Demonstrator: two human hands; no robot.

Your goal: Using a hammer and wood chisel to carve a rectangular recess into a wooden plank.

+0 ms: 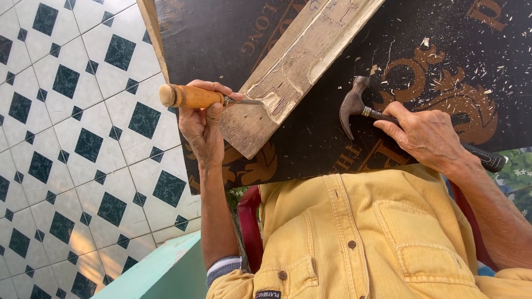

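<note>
Left hand [202, 124] is gripping a chisel [208, 97] by its wooden handle, fingers wrapped tight, blade tip pressing into a notch cut near the lower end of the plank [293, 66]. Plank is lying tilted across the dark printed bench [443, 33], wood chips scattered on the bench to the right. Right hand [424, 135] is resting over the hammer [354, 105] handle, fingers loosely curled on it, hammer head lying on the bench just right of the plank.
</note>
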